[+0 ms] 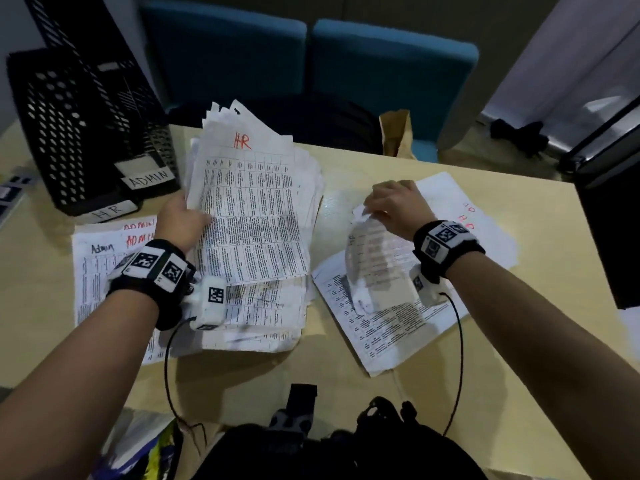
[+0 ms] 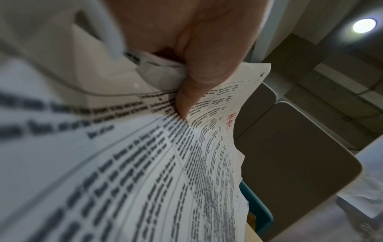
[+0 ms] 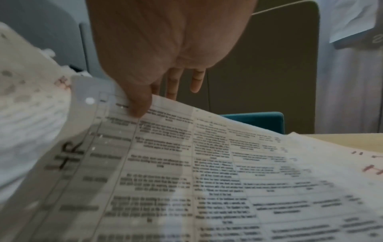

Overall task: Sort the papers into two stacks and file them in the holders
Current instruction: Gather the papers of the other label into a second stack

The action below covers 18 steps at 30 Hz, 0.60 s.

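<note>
Pale wooden table (image 1: 433,168) fronted by two teal upholstered chairs (image 1: 391,64). Two black perforated file holders (image 1: 86,126), labelled ADMIN and HR, stand at its far left corner. Person's left hand (image 1: 181,221) grips a thick, tilted sheaf of printed white sheets (image 1: 249,209), top page marked HR in red, thumb pressed on its face. This sheaf rests over a further pile; beside it, nearer the holders, lies a flat stack marked ADMIN (image 1: 100,268). Right hand (image 1: 394,206) pinches one curled printed sheet (image 1: 374,265) by its top edge, thumb and forefinger closed on it, other fingers extended, above a flat stack of papers (image 1: 391,327) lying to the right.
</note>
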Tool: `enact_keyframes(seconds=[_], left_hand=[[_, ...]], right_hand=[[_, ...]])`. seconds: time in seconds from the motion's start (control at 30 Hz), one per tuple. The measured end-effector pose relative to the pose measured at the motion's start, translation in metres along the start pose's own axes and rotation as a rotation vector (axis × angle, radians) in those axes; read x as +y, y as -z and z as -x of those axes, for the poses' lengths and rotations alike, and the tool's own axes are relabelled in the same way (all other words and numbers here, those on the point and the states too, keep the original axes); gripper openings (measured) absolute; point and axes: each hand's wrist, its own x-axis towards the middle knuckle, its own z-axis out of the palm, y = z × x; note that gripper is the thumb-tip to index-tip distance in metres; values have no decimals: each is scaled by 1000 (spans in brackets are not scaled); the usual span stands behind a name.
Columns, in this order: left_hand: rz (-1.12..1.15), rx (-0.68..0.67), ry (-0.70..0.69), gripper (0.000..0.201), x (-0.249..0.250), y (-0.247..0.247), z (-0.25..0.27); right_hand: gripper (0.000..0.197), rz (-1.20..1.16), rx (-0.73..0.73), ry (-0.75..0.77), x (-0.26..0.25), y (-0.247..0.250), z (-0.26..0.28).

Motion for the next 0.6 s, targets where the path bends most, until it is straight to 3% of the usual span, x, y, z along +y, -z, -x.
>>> enact_keyframes(seconds=[0.13,0.33,0.43,0.57,0.6], left_hand=[[-1,-39,-42,51,13,-6,2],[-177,5,-166,37,33,-16,7],[-243,8,-192,33,36,-21,6],[-335,22,-181,31,39,-30,7],[-350,21,-175,31,40,-32,8]], right_hand=[[13,-20,338,-277,4,45,2],[25,-358,522,-1083,26,92,37],[34,-600,363,-1396,21,67,74],[28,-690,-125,-1474,-14,5,122],[27,-652,-158,-1539,-18,-14,132]])
